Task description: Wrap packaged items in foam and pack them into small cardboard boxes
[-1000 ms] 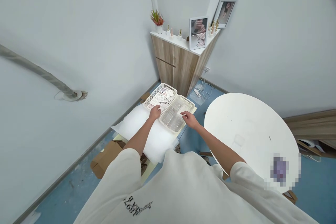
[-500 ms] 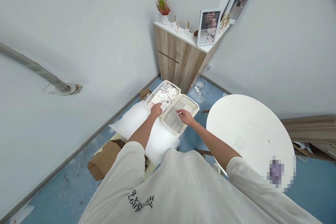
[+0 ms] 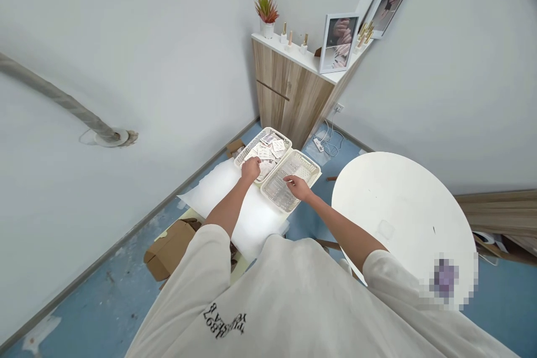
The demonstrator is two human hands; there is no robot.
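My left hand [image 3: 251, 169] is over the near-left rim of a white plastic basket [image 3: 239, 157], its fingers curled together. Whatever it may hold is hidden. Small white printed packets [image 3: 265, 153] lie in a loose heap inside that basket. Over a second white basket [image 3: 316, 164], side by side with the first, my right hand [image 3: 297, 187] has its thumb and fingertips drawn together. Anything in that pinch is too small to make out. Flat clear plastic pieces [image 3: 279, 187] fill much of this second basket.
Both baskets stand on a surface with a white sheet [image 3: 229, 190]. An open cardboard box [image 3: 170, 249] is at lower left. A round white table [image 3: 398, 196] stands right. Behind are a wooden cabinet [image 3: 274, 78] with a plant and frames, and a power strip [image 3: 319, 145] on the floor.
My left hand has drawn back slightly from the packets, and its fingers are more curled. My right hand stays over the second basket. The whole view has shifted a little.
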